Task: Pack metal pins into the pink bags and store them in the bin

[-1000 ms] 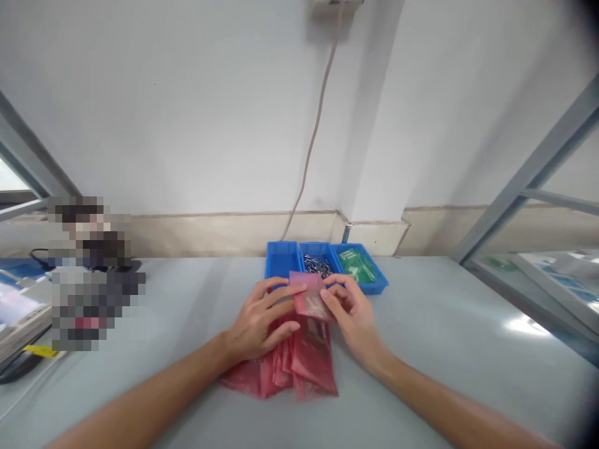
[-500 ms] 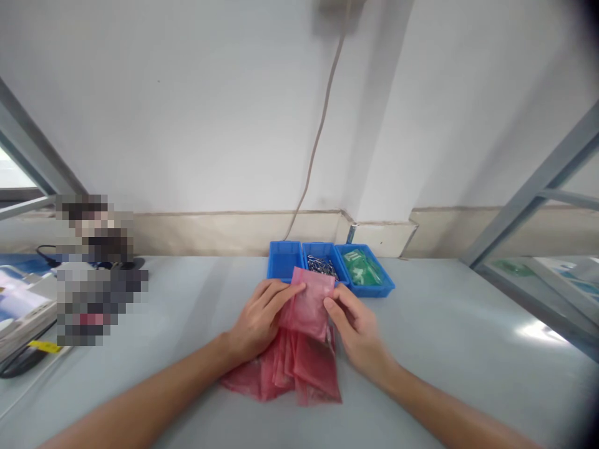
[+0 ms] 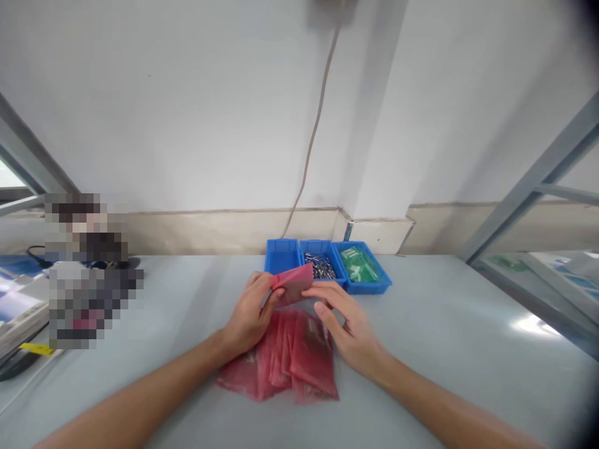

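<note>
A small pink plastic bag is held up and tilted in front of the blue bins, pinched at its left end by the thumb and fingers of my left hand. My right hand is at the bag's lower right corner, its fingertips touching or very near it. The thumb and fingers of that hand are apart. Below the hands, a pile of pink plastic bags lies overlapping on the table, some with dark contents that I cannot make out.
Three blue bins stand side by side by the wall: a bare left bin, a middle bin of small metal parts, and a right bin of green bags. A blurred-out person is at the left. A metal frame rises at right.
The pink bag has tilted from facing me to a flatter, folded-looking angle and moved slightly left. My right fingers have loosened from a pinch on its right edge and spread apart.
</note>
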`<state>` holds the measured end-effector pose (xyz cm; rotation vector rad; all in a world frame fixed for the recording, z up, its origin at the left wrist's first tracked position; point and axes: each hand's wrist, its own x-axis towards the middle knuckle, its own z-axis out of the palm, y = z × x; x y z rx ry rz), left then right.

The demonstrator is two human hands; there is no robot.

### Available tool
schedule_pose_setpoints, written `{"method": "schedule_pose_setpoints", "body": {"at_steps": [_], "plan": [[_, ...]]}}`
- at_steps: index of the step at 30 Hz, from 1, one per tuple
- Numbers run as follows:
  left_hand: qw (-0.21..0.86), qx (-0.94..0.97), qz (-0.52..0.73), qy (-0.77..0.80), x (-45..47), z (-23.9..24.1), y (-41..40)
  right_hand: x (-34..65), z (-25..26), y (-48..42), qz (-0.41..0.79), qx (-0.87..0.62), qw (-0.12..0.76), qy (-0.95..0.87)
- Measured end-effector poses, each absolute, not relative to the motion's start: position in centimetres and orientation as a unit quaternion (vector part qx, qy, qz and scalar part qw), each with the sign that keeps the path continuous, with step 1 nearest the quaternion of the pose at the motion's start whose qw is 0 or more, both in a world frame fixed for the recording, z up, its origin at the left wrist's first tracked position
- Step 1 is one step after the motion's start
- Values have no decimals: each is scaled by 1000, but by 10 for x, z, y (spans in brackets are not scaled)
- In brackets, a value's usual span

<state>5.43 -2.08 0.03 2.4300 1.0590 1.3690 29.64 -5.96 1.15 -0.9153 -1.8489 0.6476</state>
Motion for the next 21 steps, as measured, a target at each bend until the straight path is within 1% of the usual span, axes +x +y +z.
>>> {"method": "schedule_pose_setpoints", "body": {"at_steps": [3,7,11,14,21], "plan": [[109,781,471,395,56,-3,-20,295,9,-60,256,-376,461,-762],[145,765,499,380,58,-5,-21,294,6,-58,246,-386,473,-753],[112,809,467,340,57,0,-24,295,5,-55,259,-395,499,-726],[92,842,429,315,56,6,-23,295,4,-53,281,-407,499,-711],[84,816,468,328,57,4,-17,293,7,-56,308,-413,483,-708]]}}
